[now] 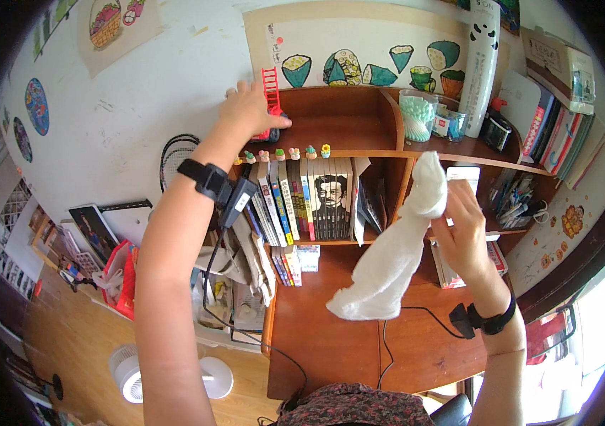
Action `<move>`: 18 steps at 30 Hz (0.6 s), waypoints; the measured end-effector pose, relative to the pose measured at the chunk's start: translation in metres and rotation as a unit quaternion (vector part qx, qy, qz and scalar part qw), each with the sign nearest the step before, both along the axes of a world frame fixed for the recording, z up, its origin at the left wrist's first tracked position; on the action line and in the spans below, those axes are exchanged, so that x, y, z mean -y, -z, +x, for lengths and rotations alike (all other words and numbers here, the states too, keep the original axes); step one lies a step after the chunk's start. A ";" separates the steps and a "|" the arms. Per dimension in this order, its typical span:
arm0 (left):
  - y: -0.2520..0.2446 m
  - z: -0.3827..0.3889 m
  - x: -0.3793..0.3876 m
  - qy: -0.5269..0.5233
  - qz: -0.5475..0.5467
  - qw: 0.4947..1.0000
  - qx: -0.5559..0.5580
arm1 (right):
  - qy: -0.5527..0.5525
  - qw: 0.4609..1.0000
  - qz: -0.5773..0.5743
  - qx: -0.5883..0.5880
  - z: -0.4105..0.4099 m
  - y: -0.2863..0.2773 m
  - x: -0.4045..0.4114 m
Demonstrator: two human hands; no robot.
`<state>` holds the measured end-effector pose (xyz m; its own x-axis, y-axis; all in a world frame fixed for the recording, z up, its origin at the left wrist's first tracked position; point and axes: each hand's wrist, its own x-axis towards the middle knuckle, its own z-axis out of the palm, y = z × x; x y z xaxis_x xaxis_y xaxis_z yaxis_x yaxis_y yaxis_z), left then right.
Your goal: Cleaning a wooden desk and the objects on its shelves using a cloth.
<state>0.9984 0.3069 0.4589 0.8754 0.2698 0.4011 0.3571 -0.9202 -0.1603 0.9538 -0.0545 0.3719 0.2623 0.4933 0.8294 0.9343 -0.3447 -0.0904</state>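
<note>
My left hand (249,111) is at the left end of the wooden shelf's top level (334,125), with its fingers spread around a red toy truck with a ladder (271,96). The hand covers part of the toy, so whether it grips it cannot be told. My right hand (459,229) pinches a white cloth (387,266), bunched at its upper end and hanging down to the left over the desk. Small potted-plant figurines (294,153) stand in a row along the shelf edge, just below the toy. Both wrists wear black straps with cabled devices.
Upright books (286,205) fill the middle shelf. A clear tub of cotton swabs (418,114), a tall white tube (481,69) and a black bottle (496,128) stand at upper right. Pens (515,202) sit below them. Black cables (387,351) cross the wooden desk (329,330).
</note>
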 end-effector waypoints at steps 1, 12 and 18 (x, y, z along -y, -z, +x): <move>-0.004 0.005 0.000 0.054 0.006 0.996 0.068 | 0.002 1.000 -0.002 0.001 0.000 0.004 0.000; -0.019 0.041 -0.041 0.156 0.035 0.978 0.131 | -0.066 0.996 0.008 -0.056 -0.008 0.052 -0.023; -0.013 -0.019 -0.029 0.197 0.038 0.977 0.070 | -0.041 0.990 0.000 -0.137 -0.005 0.068 -0.017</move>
